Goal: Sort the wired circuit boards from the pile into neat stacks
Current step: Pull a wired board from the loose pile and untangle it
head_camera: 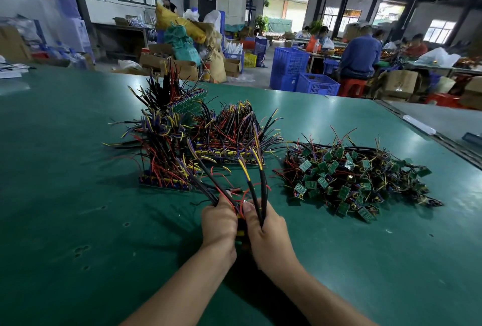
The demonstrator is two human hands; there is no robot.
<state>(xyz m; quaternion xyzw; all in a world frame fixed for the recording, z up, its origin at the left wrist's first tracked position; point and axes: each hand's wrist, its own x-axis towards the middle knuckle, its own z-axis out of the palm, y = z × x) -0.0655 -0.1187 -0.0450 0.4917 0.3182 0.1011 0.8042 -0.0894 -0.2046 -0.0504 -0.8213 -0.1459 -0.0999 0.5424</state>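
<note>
Both hands meet near the middle of the green table [78,195]. My left hand [219,224] and my right hand [266,231] together grip a small bunch of wired circuit boards [241,231]; their black, red and yellow wires [250,182] fan upward. The boards themselves are mostly hidden between my palms. Right of my hands lies a loose pile of small green boards [352,179] with tangled wires. Beyond my hands stand neat stacks of boards [167,158] [229,140], wires bristling upward.
Blue plastic crates [302,75] stand past the table's far edge. Several people sit at benches at the back right [360,54]. Cardboard boxes and bags are heaped at the back centre [182,46]. A white tube [420,125] lies on the table's right side.
</note>
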